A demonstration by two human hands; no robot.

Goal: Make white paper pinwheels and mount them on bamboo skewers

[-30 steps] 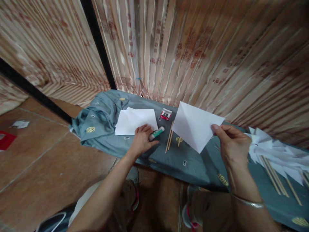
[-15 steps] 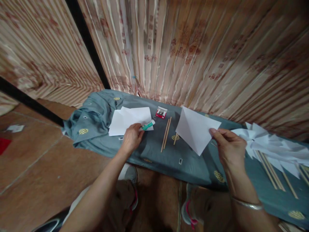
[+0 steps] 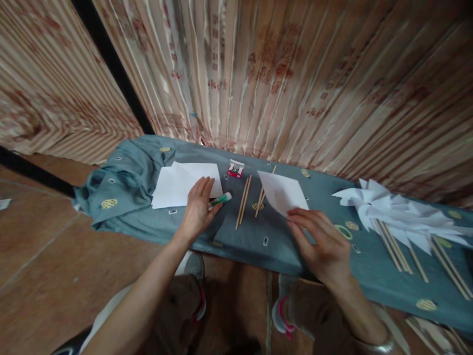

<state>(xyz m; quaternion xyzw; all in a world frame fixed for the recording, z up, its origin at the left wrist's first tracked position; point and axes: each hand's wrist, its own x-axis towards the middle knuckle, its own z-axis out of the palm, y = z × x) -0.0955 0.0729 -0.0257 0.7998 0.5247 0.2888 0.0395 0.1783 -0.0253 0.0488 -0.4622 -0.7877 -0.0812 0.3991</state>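
Observation:
My left hand lies over the lower right corner of a stack of white paper, its fingers stretched out and its thumb apart. A green glue stick rests by that corner, between thumb and fingers, with its white-tipped end pointing right. My right hand pinches the lower edge of a single white paper sheet between thumb and fingers. This sheet is raised and curved above the cloth, partly covering a wooden stick beneath it.
A small red and white box and a pair of wooden sticks lie mid-table on the grey-green cloth. White paper pinwheels on sticks overlap at the right, near a pale green ring. A striped curtain hangs behind.
My left hand has lowered the glue stick to beside the stack and straightened its fingers. My right hand has brought the sheet leftward and now grips its lower edge. The view has shifted slightly.

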